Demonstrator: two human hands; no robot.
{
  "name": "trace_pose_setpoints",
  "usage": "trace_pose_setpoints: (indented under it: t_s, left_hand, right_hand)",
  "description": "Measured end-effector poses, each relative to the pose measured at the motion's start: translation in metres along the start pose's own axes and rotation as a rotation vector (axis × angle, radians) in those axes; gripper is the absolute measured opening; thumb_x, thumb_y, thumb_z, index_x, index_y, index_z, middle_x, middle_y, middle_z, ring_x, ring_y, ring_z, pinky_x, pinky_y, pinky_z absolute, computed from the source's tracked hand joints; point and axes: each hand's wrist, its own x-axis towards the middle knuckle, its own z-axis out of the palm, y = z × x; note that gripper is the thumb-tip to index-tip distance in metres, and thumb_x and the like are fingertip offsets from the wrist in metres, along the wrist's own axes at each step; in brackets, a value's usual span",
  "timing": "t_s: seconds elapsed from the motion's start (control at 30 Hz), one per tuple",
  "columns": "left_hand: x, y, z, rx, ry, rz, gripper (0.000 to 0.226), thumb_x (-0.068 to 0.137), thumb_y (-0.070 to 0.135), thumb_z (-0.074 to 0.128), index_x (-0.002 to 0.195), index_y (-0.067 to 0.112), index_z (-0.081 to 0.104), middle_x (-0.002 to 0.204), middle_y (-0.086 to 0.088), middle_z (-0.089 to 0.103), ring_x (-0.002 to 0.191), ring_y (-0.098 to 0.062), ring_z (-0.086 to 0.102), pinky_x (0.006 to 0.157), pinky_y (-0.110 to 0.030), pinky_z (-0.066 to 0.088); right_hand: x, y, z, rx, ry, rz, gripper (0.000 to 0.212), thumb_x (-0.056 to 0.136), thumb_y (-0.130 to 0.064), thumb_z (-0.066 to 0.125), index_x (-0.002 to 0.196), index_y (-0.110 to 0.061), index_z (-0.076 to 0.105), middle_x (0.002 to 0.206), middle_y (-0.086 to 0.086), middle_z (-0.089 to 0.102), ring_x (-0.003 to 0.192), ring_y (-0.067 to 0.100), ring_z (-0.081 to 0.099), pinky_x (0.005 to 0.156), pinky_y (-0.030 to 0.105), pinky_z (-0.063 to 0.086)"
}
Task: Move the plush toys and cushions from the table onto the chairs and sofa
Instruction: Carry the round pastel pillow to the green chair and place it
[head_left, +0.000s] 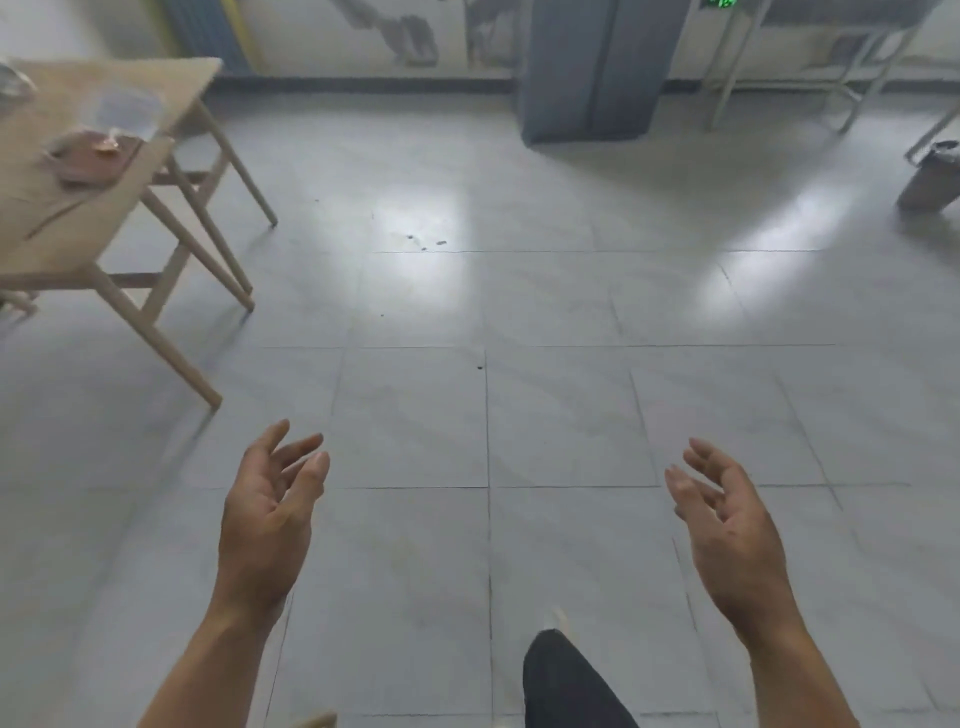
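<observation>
Left grip (270, 504): hand spread wide, fingers loosely curled, palm turned inward, holding nothing. Right grip (727, 514): likewise wide, fingers slightly bent, palm facing the left one, holding nothing. The two hands are well apart, both raised over bare grey tiled floor (545, 415), touching no object. Bare forearms enter from the lower edge. Between them, low in the frame, a dark trouser leg (566, 680) with a pale shoe tip (555, 618) ahead of it.

Wooden counter (47, 223) at upper left, well away from both hands, standing on slanted legs. On it lie a flat reddish-brown item (96, 156) and a clear plastic container (127, 111); both blurred, nature not determinable. No plush toy or cushion can be made out anywhere in view.

Far side: grey cabinet (592, 73) against the wall, a white metal frame (810, 57) to its right, a grey bin (932, 179) at the right edge
</observation>
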Motion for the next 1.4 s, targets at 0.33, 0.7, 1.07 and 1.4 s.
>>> trace_pose_setpoints:
  t_s: [0.33, 0.7, 1.07, 1.4]
  left_hand:
    - [0.155, 0.027, -0.054, -0.075, 0.468, -0.159, 0.052, 0.101, 0.013, 0.06, 0.149, 0.021, 0.043, 0.128, 0.007, 0.065, 0.116, -0.01, 0.063, 0.106, -0.046, 0.049]
    - [0.239, 0.002, -0.207, -0.281, 1.094, -0.173, 0.05, 0.098, 0.009, 0.064, 0.143, 0.022, 0.049, 0.135, -0.003, 0.063, 0.126, -0.024, 0.061, 0.108, -0.053, 0.046]
    - [0.428, 0.008, -0.444, -0.278, 1.151, -0.11, 0.048, 0.098, 0.006, 0.062, 0.144, 0.016, 0.05, 0.134, -0.002, 0.063, 0.113, -0.01, 0.065, 0.102, -0.045, 0.05]
    - [0.601, -0.027, -0.607, -0.279, 1.08, -0.136, 0.049, 0.097, 0.004, 0.062, 0.144, 0.014, 0.052, 0.134, -0.005, 0.064, 0.122, -0.026, 0.064, 0.104, -0.052, 0.05]
  right_hand:
    - [0.207, -0.124, 0.255, -0.056, -0.548, -0.127, 0.057, 0.092, -0.036, 0.071, 0.144, -0.032, 0.049, 0.141, -0.007, 0.059, 0.12, 0.013, 0.063, 0.096, 0.037, 0.052]
    - [0.219, -0.295, 0.585, -0.169, -1.059, -0.489, 0.061, 0.093, -0.033, 0.07, 0.149, -0.027, 0.046, 0.144, -0.007, 0.057, 0.124, 0.014, 0.06, 0.082, 0.017, 0.046]
    - [0.149, -0.418, 0.86, -0.159, -1.12, -0.547, 0.061, 0.094, -0.031, 0.068, 0.149, -0.021, 0.044, 0.149, -0.005, 0.053, 0.12, 0.015, 0.059, 0.086, 0.019, 0.051]
    - [0.126, -0.456, 1.094, -0.093, -1.149, -0.472, 0.068, 0.085, -0.047, 0.069, 0.147, -0.028, 0.048, 0.138, -0.014, 0.059, 0.117, 0.003, 0.063, 0.076, 0.01, 0.053]
